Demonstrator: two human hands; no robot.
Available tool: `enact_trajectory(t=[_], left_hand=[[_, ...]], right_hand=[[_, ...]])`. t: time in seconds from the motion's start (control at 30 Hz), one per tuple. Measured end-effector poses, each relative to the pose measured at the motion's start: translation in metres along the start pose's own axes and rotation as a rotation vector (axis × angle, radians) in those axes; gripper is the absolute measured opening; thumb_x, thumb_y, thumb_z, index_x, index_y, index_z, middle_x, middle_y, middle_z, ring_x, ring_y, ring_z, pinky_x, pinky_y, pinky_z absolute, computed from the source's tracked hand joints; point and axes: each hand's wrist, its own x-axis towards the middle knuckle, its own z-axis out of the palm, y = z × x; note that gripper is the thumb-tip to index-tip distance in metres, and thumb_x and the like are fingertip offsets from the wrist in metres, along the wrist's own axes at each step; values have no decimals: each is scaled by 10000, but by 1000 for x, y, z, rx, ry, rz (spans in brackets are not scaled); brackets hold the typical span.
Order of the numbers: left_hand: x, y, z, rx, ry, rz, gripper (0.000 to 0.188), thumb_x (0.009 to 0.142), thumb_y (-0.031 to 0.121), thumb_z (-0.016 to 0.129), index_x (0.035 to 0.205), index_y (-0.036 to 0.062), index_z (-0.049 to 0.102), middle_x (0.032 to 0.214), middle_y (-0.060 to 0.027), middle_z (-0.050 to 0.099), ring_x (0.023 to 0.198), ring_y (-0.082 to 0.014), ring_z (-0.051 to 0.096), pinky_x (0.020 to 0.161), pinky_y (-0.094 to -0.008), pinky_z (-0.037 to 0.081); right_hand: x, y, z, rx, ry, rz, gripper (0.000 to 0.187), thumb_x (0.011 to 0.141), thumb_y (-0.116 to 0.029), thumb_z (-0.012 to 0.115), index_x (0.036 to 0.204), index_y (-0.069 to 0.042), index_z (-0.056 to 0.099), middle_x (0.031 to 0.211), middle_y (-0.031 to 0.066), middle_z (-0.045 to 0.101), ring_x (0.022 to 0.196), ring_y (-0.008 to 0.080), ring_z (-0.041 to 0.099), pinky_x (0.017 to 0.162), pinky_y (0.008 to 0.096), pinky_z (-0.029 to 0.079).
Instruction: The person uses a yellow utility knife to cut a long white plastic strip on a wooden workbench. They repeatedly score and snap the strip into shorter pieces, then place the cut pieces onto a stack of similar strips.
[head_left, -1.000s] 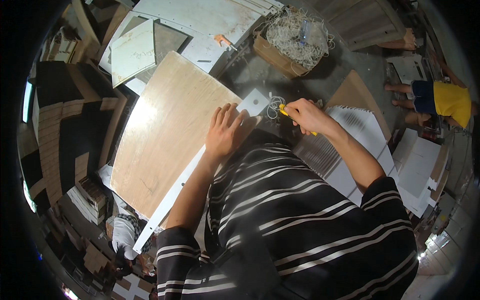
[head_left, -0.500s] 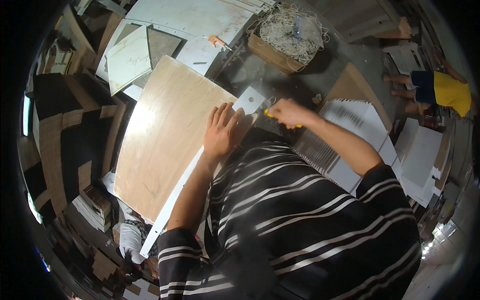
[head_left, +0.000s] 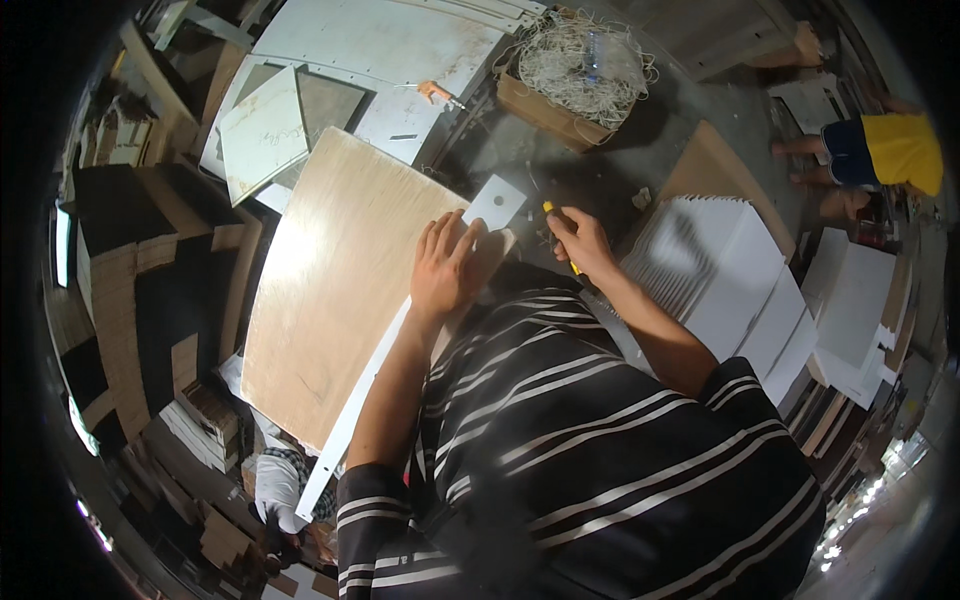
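My left hand [head_left: 442,262] lies flat with its fingers stretched out, pressing on a long white panel strip [head_left: 362,378]. The strip lies along the near right side of a pale wooden board [head_left: 330,290]. Its far end, with a round hole, juts past the board. Just right of that end, my right hand [head_left: 583,243] is closed around a slim yellow-handled tool [head_left: 549,207], held apart from the strip. The tip is too fine to make out. A thin pale sliver shows near it.
Beyond the board, an orange-handled tool [head_left: 436,94] lies on a white panel. A cardboard box [head_left: 545,110] brims with pale curly shavings. Stacked white panels [head_left: 735,260] stand at right. Cartons [head_left: 130,290] rise at left. Two people are nearby, one in a yellow shirt [head_left: 903,150].
My right hand has drawn back from the strip's end, turning the yellow-handled tool more upright, with the forearm pulled closer to my body. My left hand stays on the strip.
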Motion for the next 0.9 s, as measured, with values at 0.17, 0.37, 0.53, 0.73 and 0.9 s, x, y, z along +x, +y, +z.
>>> enact_trajectory(t=[0.17,0.37,0.53,0.73,0.9], left_hand=[[32,-6,15,31,30,34,617,852,152,708,1452,144,565,1468,-211,527,1362,-395,486,1168,-506,360],[82,8,44,-13,-1,-2,671,835,130,684,1483,136,510,1490,-206,499,1402,-385,448,1225,-492,288],[52,15,24,73,27,-63,746,880,360,744,1511,89,453,1536,-228,447,1456,-404,377,1212,-565,240],[1,11,-2,175,-33,-139,731,924,421,685,1508,51,448,1584,-247,385,1494,-433,316,1221,-581,198],[-1,10,-1,155,0,-121,704,946,411,670,1512,52,454,1601,-244,369,1508,-429,299,1232,-571,178]], right_hand=[[-12,10,-2,429,93,66,295,927,-32,700,1133,-29,488,858,111,654,563,179,644,505,317,529],[-7,2,-4,323,153,-73,331,1036,-117,565,1331,-62,424,837,115,646,535,176,622,474,318,508],[22,-9,-16,357,194,-175,372,1107,-203,451,1468,-122,414,835,100,644,558,153,620,478,299,499],[55,-18,-18,14,309,-324,371,1057,-186,564,1415,-90,541,871,112,728,621,168,684,602,331,531],[75,-21,-12,-174,418,-436,259,1000,-198,646,1227,-81,687,886,209,714,769,342,726,708,417,549]])
